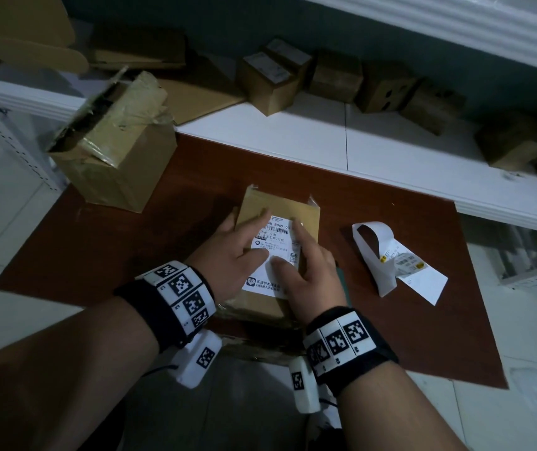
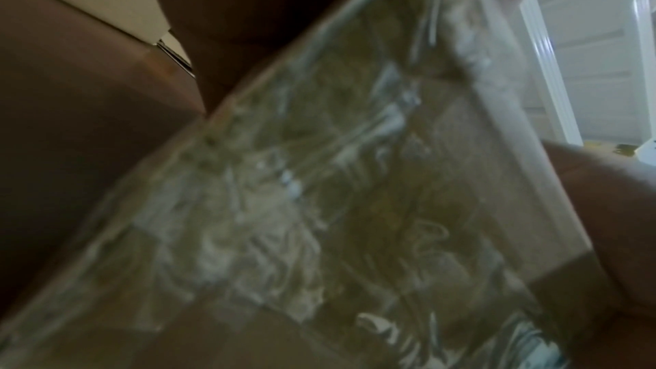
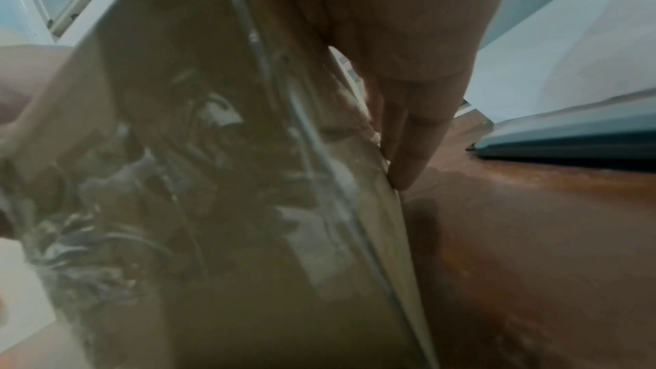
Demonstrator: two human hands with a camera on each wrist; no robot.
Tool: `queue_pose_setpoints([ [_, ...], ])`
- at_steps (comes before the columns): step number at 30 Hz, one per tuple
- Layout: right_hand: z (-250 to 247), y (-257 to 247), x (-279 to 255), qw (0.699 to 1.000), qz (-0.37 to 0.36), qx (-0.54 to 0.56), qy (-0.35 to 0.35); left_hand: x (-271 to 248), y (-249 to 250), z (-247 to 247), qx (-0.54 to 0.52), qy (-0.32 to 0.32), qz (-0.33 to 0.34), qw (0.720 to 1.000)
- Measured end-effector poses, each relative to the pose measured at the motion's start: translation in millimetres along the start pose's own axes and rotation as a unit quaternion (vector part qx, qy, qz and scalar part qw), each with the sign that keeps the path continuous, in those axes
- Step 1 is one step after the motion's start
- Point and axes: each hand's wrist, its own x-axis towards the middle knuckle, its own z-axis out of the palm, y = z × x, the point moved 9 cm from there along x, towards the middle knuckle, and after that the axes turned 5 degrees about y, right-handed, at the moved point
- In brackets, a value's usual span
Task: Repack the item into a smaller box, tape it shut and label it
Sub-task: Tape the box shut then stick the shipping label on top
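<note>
A small taped cardboard box stands on the brown table in the head view. A white shipping label lies on its top. My left hand lies flat on the label's left part, fingers straight. My right hand presses the label's right side with straight fingers, the little finger down the box's right edge. In the left wrist view the box's wrinkled clear tape fills the frame. The right wrist view shows the taped box side and a finger against its edge.
A larger opened box stands at the table's far left. Peeled label backing paper lies to the right of the small box. Several small cartons sit on the white shelf behind. A dark flat object lies on the table near my right hand.
</note>
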Motion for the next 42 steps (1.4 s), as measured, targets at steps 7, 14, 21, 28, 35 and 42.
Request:
queue_pose_setpoints([
  [7,-1,3,1,0.999,0.016,0.032,0.012,0,1,-2,0.053,0.006,-0.010,0.999],
  [14,4,10,5,0.996,0.022,0.083,0.021,-1,-9,-11,-0.048,0.066,-0.111,0.990],
  [21,-2,8,3,0.992,0.034,0.117,0.028,-3,-5,-11,-0.075,0.070,-0.092,0.990],
  [28,11,5,3,0.998,-0.009,0.058,0.012,-2,-6,-8,-0.074,0.062,-0.077,0.992],
  [35,9,8,6,0.998,-0.013,0.060,0.026,-2,-3,-11,-0.052,0.073,-0.079,0.993],
  [42,8,8,6,0.998,-0.035,0.042,0.030,-1,9,-7,-0.026,0.067,0.019,0.997],
])
